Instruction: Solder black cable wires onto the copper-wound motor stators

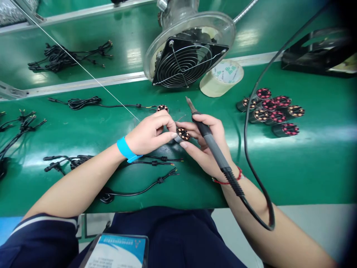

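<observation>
My left hand [149, 133], with a blue wrist strap, pinches a small round part [182, 134] with a ring of copper coils, held just above the green bench [306, 167]. My right hand [208, 147] touches the same part with its fingertips and grips a black-handled soldering iron [208, 134]. The iron's tip points up and away toward the fan. Its cord [252, 163] loops off to the right. A thin wire [83, 70] runs from the upper left down to my left hand.
A fume fan [186, 61] in a clear housing stands behind my hands, a tape roll [223, 78] beside it. Several round coil parts [272, 109] cluster at right. Black cables [139, 163] lie near the front edge and at left; one cable ends in another coil part [162, 108].
</observation>
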Action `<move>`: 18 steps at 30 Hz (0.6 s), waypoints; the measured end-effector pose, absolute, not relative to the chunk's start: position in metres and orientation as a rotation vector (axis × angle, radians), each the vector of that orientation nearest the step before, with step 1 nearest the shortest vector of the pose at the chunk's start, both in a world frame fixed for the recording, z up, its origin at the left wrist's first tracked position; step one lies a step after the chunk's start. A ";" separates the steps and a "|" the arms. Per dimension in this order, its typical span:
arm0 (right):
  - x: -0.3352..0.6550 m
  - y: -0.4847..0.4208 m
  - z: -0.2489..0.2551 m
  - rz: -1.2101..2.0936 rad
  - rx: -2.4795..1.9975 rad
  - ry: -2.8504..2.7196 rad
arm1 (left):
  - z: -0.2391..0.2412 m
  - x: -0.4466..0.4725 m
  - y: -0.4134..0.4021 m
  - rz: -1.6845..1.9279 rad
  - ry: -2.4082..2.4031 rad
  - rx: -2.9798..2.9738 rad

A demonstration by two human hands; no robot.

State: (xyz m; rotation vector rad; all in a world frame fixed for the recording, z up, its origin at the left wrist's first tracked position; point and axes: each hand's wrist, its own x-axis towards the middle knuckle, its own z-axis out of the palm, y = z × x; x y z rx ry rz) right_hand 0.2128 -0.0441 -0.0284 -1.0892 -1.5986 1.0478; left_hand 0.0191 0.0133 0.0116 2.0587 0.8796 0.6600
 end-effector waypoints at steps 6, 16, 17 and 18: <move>0.213 -0.043 -0.030 0.679 -1.197 -1.876 | 0.008 0.024 0.008 0.697 1.107 2.013; 0.215 -0.045 -0.028 0.777 -1.086 -1.799 | 0.010 0.015 0.016 0.606 0.937 2.028; 0.215 -0.046 -0.027 0.791 -1.076 -1.788 | 0.011 0.015 0.015 0.593 0.911 2.089; 0.215 -0.046 -0.026 0.801 -1.066 -1.778 | 0.012 0.014 0.015 0.597 0.890 2.136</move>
